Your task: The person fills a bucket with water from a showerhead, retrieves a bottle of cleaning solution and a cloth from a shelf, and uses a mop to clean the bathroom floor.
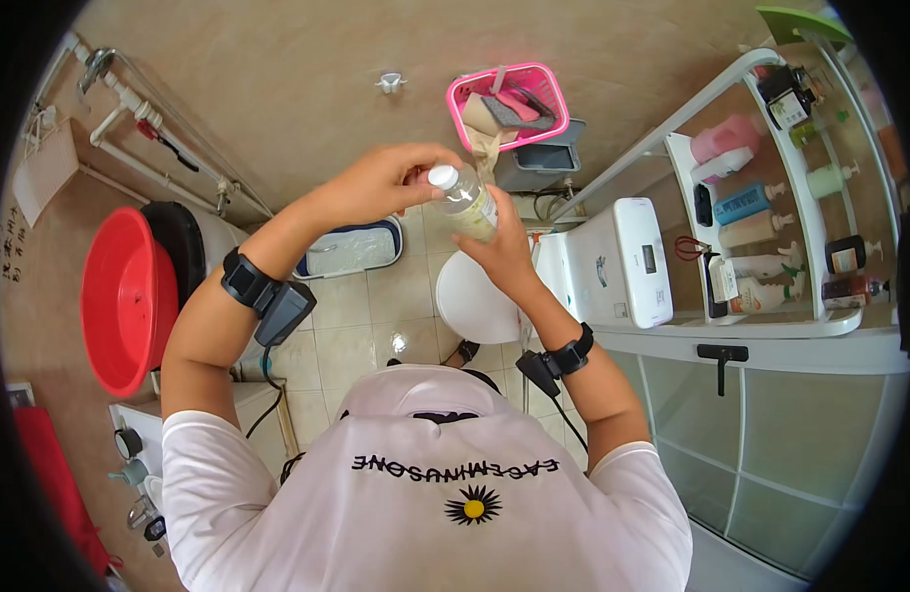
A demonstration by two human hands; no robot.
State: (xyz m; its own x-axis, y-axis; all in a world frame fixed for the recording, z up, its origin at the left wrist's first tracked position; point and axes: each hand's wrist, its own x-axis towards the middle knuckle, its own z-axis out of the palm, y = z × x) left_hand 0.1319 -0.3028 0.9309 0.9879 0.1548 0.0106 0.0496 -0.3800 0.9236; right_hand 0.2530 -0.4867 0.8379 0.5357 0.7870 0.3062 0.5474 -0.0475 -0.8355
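A clear plastic bottle [466, 198] with a white cap [443, 176] and a printed label is held up in front of me, tilted. My right hand [503, 240] wraps around its lower body. At the top, my left hand [385, 181] has thumb and index finger on either side of the cap. Part of the label is covered by my right fingers. Behind the bottle, a beige cloth [487, 152] hangs over the rim of a pink plastic basket [455, 111], which holds folded grey and pink cloths.
Below my hands are a white toilet lid [476, 300] and a blue-and-white bucket [351, 250] on the tiled floor. A grey bin [529, 177] stands under the basket. Rack shelves [684, 170] with several bottles are at right; a red basin [122, 303] is at left.
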